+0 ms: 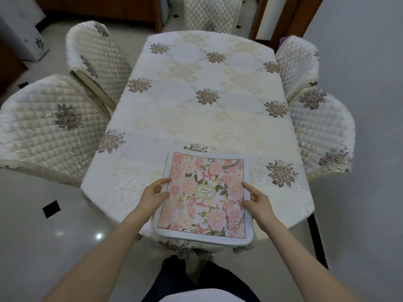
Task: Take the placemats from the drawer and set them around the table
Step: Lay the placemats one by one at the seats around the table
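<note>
The table (218, 73) (under an embroidered tablecloth (139, 192)) bears stacked floral placemats (205, 197) at its near edge.

Home dining room, clothed table (202, 110), quilted chairs (43, 127)

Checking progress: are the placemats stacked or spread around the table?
Stacked: the placemats lie in one pile at the table's near end, layered edges showing.
</note>
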{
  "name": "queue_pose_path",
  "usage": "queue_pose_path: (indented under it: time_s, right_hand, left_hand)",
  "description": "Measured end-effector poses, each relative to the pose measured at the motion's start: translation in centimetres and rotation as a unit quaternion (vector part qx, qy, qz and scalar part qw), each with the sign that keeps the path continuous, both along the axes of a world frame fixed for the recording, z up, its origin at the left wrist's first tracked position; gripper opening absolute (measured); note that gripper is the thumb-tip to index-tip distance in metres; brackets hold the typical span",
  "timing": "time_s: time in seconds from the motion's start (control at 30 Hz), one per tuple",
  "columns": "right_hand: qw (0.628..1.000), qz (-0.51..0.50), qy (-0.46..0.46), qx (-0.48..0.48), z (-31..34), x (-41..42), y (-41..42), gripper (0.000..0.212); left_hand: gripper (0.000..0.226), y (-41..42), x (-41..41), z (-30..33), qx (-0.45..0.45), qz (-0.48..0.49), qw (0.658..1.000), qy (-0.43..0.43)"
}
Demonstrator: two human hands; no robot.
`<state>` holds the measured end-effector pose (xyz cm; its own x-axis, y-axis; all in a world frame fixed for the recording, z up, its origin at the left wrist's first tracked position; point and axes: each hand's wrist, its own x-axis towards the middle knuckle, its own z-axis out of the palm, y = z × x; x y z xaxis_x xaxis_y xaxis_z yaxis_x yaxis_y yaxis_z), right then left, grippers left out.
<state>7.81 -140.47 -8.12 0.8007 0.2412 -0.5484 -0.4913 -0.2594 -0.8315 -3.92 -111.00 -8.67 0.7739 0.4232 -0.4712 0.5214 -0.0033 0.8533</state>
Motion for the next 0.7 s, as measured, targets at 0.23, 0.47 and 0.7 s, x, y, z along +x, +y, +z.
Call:
queue_pose_path:
  time_s: [0.23, 0.47, 0.7]
  right_hand:
    - [0.997, 0.056, -0.019, 0.04, 3.1, 1.6, 2.4, 0.06]
    - [0.98, 0.18, -0.04, 0.071, 5.4, 1.3, 8.8, 0.061]
    - [0.951, 0.295, -0.027, 0.085, 6.4, -3.7, 17.9, 0.059]
  left_hand:
    - [0.045, 0.6, -2.6, 3.2, -0.009, 0.096, 0.995, -0.034]
    - [0.047, 1.6, -9.4, 5.3, 0.0, 0.245, 0.967, -0.066]
    - [0.048, 4.2, -19.2, 5.8, -0.003, 0.374, 0.924, -0.082]
